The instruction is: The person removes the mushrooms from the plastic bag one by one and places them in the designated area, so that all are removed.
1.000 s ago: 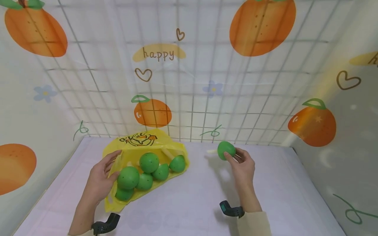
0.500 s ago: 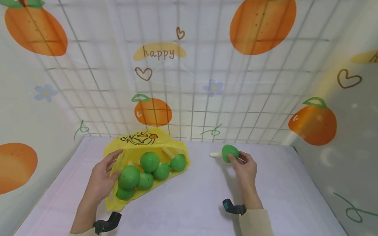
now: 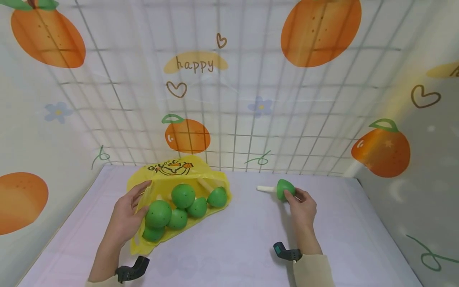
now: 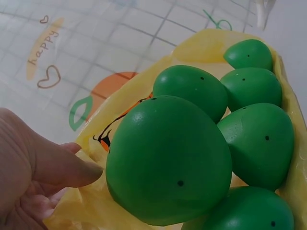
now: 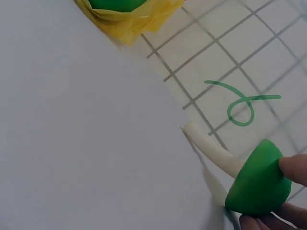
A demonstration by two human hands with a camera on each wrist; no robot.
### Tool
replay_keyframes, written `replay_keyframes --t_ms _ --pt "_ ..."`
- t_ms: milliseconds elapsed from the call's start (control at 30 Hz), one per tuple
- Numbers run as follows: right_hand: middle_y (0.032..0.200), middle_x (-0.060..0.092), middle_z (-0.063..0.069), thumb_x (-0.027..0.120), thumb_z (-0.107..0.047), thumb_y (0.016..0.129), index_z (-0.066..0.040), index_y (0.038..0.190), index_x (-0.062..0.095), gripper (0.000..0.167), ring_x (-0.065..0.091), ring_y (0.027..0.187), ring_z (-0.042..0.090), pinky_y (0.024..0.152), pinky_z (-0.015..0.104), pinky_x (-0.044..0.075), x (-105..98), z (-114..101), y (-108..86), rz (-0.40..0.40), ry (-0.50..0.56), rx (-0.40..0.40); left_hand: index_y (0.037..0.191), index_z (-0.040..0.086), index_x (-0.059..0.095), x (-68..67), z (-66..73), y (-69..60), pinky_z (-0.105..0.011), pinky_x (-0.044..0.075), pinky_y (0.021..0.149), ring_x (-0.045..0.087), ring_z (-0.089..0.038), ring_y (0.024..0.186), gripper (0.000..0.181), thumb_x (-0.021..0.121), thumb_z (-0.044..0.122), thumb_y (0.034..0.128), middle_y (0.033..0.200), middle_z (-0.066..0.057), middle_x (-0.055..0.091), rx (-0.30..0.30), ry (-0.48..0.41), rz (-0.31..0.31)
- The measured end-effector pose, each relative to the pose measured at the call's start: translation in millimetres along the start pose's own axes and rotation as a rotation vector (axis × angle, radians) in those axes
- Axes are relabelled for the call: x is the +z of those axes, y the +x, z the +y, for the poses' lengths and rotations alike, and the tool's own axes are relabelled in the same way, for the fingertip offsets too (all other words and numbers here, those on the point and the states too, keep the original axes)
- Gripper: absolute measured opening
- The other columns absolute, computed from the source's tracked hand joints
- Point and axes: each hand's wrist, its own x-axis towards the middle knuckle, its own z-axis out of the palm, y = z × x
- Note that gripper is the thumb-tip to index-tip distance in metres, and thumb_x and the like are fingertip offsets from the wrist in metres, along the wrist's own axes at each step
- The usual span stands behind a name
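Note:
My right hand (image 3: 303,208) holds a toy mushroom (image 3: 285,190) by its green cap, thumb on one side and fingers on the other. Its white stem points left, low over the table; whether it touches the surface I cannot tell. At the left, my left hand (image 3: 125,215) grips the side edge of a yellow plastic bag (image 3: 168,235) between thumb and fingers. Inside the bag's open mouth lie several more green mushrooms with black-dotted caps, one large cap (image 4: 168,163) right beside the left thumb (image 4: 81,173). Most of their stems are hidden.
A pale tabletop (image 3: 222,251) lies under everything. Behind it hangs a white curtain (image 3: 229,99) printed with oranges, with a wire grid showing through. A grey side wall (image 3: 423,167) bounds the right.
My right hand has moved a little to the right and down, and the mushroom has turned so that its stem shows sideways. The left hand and bag stay almost still.

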Motion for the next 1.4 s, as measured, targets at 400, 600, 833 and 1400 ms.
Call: replay_keyframes --t_ms 400,600,833,1400 --pt "0.144 0.058 0.025 0.072 -0.02 0.1 0.005 0.146 0.055 0.055 0.056 0.128 0.034 0.091 0.023 0.046 -1.0 2.1 1.2 0.04 -0.008 -0.031 0.16 0.007 0.042 -0.9 4.1 -0.7 -0.046 0.046 0.112 0.053 -0.038 0.14 0.068 0.058 -0.015 0.0976 0.161 -0.018 0.045 -0.011 0.002 -0.006" --pt "0.146 0.058 0.024 0.074 -0.019 0.099 0.004 0.147 0.054 0.056 0.057 0.131 0.035 0.099 0.028 0.051 -2.3 0.6 0.8 0.059 0.009 -0.036 0.16 0.008 0.043 -0.5 5.1 -0.8 -0.047 0.045 0.113 0.052 -0.039 0.141 0.068 0.058 -0.015 0.0978 0.161 -0.017 0.044 -0.022 0.011 -0.004" --pt "0.147 0.056 0.027 0.075 -0.014 0.097 0.008 0.145 0.053 0.056 0.054 0.138 0.039 0.114 0.046 0.047 -4.8 -6.5 -1.7 0.101 0.084 -0.078 0.16 0.008 0.043 -0.4 5.7 -0.7 -0.047 0.045 0.113 0.052 -0.039 0.141 0.068 0.058 -0.015 0.0977 0.162 -0.017 0.044 -0.016 0.01 -0.003" --pt "0.141 0.061 0.016 0.078 -0.012 0.096 0.005 0.14 0.058 0.051 0.056 0.136 0.028 0.113 0.028 0.047 17.8 -38.8 -29.5 0.147 0.226 -0.258 0.159 0.009 0.043 -0.1 2.0 -0.7 -0.048 0.043 0.115 0.052 -0.037 0.141 0.069 0.057 -0.017 0.097 0.161 -0.016 0.045 0.028 0.002 -0.005"
